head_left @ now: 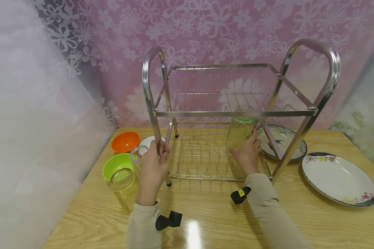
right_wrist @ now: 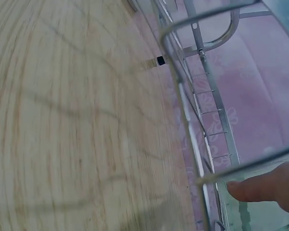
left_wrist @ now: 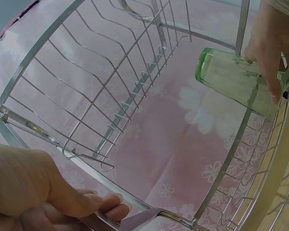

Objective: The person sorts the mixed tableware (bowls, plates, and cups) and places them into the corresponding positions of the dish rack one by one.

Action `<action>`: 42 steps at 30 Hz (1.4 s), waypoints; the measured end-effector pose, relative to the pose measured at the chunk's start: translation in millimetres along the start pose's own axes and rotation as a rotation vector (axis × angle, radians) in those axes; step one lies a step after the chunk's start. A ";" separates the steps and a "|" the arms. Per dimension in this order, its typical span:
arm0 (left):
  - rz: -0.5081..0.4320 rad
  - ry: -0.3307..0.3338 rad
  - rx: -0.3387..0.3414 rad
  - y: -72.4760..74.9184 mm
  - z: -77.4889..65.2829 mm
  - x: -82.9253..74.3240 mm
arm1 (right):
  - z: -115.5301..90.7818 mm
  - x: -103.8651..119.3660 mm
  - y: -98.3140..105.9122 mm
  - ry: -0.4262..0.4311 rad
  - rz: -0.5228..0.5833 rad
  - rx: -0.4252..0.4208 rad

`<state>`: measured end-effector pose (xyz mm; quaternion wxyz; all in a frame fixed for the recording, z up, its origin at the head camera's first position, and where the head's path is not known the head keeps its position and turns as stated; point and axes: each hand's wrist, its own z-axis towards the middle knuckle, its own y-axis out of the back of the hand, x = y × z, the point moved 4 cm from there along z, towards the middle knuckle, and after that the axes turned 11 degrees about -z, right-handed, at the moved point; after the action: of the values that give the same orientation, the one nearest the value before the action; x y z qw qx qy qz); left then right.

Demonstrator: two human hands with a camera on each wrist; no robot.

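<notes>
A two-tier metal dish rack stands on the wooden table. With fingers and thumb curled round its front left post, my left hand holds the frame; the left wrist view shows the same hand on the metal. My right hand grips a green-tinted glass at the right end of the lower tier, its thick green end upward. In the left wrist view the glass stands close above the lower wires. In the right wrist view, my right thumb presses the glass's side.
Left of the rack are an orange bowl, a lime green bowl, a white dish, a clear glass and an amber glass. To the right lie a patterned plate and a flowered oval plate.
</notes>
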<state>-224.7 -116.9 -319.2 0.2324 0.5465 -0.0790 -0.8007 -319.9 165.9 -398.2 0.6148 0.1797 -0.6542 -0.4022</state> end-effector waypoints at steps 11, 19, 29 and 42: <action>-0.012 -0.009 -0.004 1.3 1.6 -3.8 | 5.4 0.4 -1.3 -0.002 -0.132 0.132; -0.007 -0.006 0.008 -0.9 1.4 -3.2 | 6.0 -5.9 -5.9 -0.043 -0.168 0.185; 0.002 -0.009 -0.002 -0.5 0.5 -1.2 | 9.3 -6.0 -12.0 -0.044 -0.211 0.246; -0.007 0.009 0.001 -1.4 0.1 -0.7 | 10.8 -7.8 -12.7 -0.050 -0.214 0.246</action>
<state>-225.0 -115.4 -319.1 0.2295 0.5505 -0.0762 -0.7990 -332.0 167.1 -412.0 0.5254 0.3124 -0.6905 -0.3868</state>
